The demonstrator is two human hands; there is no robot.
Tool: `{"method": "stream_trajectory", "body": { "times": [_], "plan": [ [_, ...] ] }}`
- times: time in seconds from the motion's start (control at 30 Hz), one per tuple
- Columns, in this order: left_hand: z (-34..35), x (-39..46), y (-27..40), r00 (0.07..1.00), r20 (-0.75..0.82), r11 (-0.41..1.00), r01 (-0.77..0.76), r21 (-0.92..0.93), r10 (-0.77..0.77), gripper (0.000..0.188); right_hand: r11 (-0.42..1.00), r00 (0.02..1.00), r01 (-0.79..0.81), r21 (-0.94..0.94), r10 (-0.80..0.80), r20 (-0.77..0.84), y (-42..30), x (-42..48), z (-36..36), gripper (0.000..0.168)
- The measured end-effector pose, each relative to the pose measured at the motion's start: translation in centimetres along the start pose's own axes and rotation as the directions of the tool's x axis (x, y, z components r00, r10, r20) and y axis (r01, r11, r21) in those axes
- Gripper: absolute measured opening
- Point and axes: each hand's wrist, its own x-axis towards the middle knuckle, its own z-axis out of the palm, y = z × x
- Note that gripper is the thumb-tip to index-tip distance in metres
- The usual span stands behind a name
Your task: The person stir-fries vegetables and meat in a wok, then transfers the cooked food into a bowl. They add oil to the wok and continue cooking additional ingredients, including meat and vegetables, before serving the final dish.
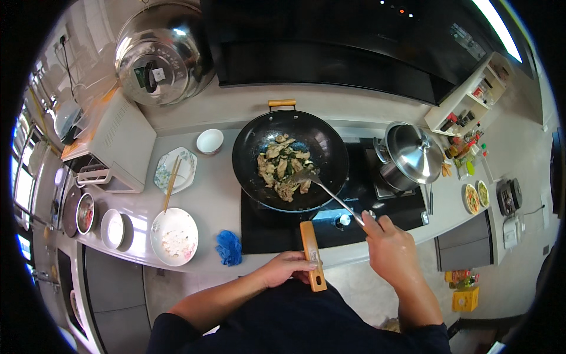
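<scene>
A black wok (325,137) rests on the left side of a black glass cooktop (274,234). Pieces of meat with dark green vegetable (283,166) lie in its middle. My left hand (285,267) grips the wok's wooden handle (309,239), which points toward my body. In my right hand (391,248) is the handle of a metal spatula (334,197). The spatula's blade touches the right edge of the food. A small wooden helper handle (282,102) stands at the wok's far rim.
A lidded steel pot (413,155) occupies the right burner. To the left are chopsticks (172,181) across a patterned plate (185,166), a residue-streaked white plate (174,248), a white bowl (210,140) and a crumpled blue cloth (228,248). A range hood (327,62) overhangs the back.
</scene>
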Motion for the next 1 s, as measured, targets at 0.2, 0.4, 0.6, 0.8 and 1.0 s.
{"method": "stream_trajectory", "body": {
  "times": [0.2, 0.4, 0.6, 0.8, 1.0],
  "plan": [
    [0.2, -0.1, 0.2, 1.0, 0.012, 1.0, 0.003, -0.001, -0.003, 0.043, 0.999, 0.986, 0.044, 0.019, -0.046, 0.158, -2.0, 0.4, 1.3, 0.045],
    [0.1, -0.2, 0.5, 0.999, 0.02, 0.999, 0.035, 0.002, -0.035, 0.045, 0.998, 0.99, 0.061, 0.005, -0.061, 0.125, -1.0, 1.7, 1.6, 0.044],
    [0.0, -0.5, 0.9, 0.999, 0.03, 0.998, 0.023, 0.051, -0.025, 0.049, 0.999, 0.991, 0.037, 0.008, -0.038, 0.125, -2.1, 0.5, 0.3, 0.046],
    [0.3, -0.8, 0.8, 1.0, 0.023, 0.998, -0.003, 0.058, 0.002, 0.052, 0.995, 0.997, 0.062, -0.084, -0.057, 0.057, -1.9, 1.5, 0.7, 0.048],
    [-1.2, -0.7, -0.2, 1.0, 0.003, 1.0, 0.016, 0.021, -0.017, 0.052, 0.977, 0.981, 0.192, -0.088, -0.19, 0.028, -2.2, 3.9, 3.5, 0.055]
  ]
}}
